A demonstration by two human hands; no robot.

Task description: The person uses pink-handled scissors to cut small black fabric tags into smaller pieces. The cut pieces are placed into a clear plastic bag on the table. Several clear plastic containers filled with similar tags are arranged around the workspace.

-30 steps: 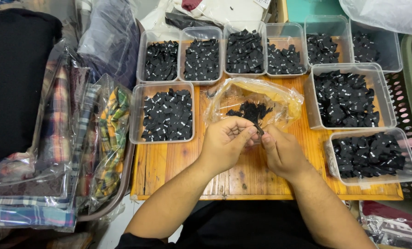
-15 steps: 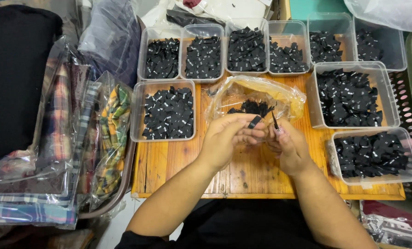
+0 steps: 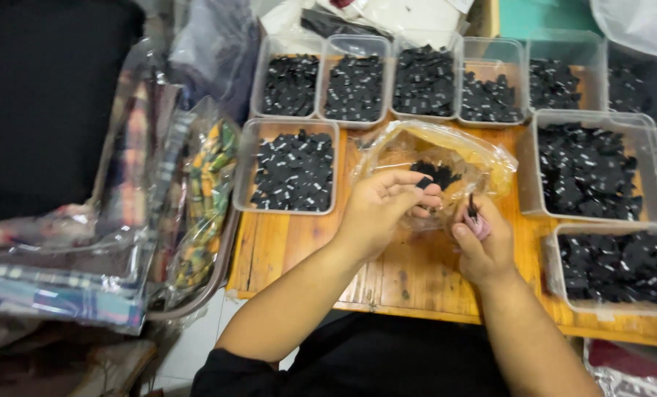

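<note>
A small black tag piece [image 3: 424,182] is now pinched at the fingertips of the left hand [image 3: 382,212], which has been drawn apart from the right hand [image 3: 483,246]. A thin dark tool with a pink part [image 3: 476,219] is gripped upright in the right hand. Just beyond both hands lies the crumpled clear plastic bag [image 3: 446,151] of black pieces on the wooden bench [image 3: 417,276]; one piece appears to have been separated out.

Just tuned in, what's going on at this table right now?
A person sits at a wooden table ringed by clear plastic tubs of small black pieces. The left hand pinches one small black piece at its fingertips, beside an open clear plastic bag holding more of them. The right hand holds a thin dark item upright, close by.
</note>
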